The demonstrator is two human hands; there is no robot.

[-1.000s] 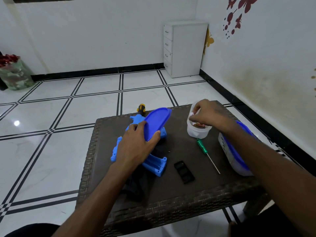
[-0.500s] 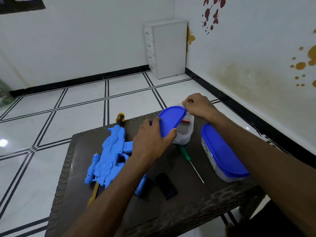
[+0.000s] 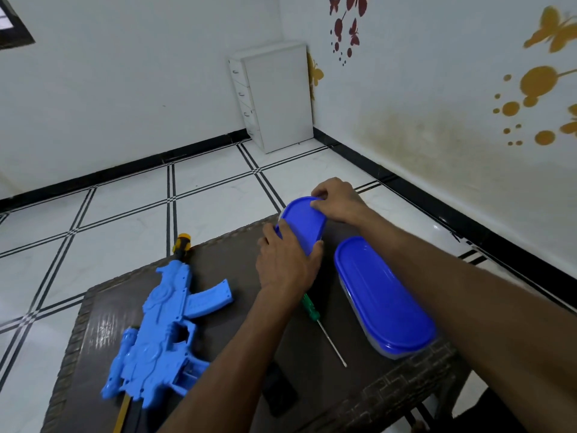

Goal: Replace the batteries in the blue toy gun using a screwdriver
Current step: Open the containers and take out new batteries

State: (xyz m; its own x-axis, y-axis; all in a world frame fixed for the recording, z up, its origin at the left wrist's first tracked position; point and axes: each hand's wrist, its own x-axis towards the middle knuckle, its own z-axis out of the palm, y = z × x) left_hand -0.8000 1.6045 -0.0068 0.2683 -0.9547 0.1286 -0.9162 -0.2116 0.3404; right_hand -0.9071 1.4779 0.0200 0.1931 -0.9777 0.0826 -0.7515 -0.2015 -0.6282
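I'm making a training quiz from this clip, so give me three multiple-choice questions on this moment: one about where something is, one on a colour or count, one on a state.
1. Where does the screwdriver lie?
A. between the gun and the near box
B. on the floor
C. inside a box

2. How many blue lids show?
A. one
B. two
C. four

3. What are the hands doing?
A. holding the screwdriver
B. lifting the gun
C. both on the far lid

Key: 1 A, it lies on the table between gun and near box. 2 B, near box's lid and far lid. 3 C, left hand and right hand grip its ends.
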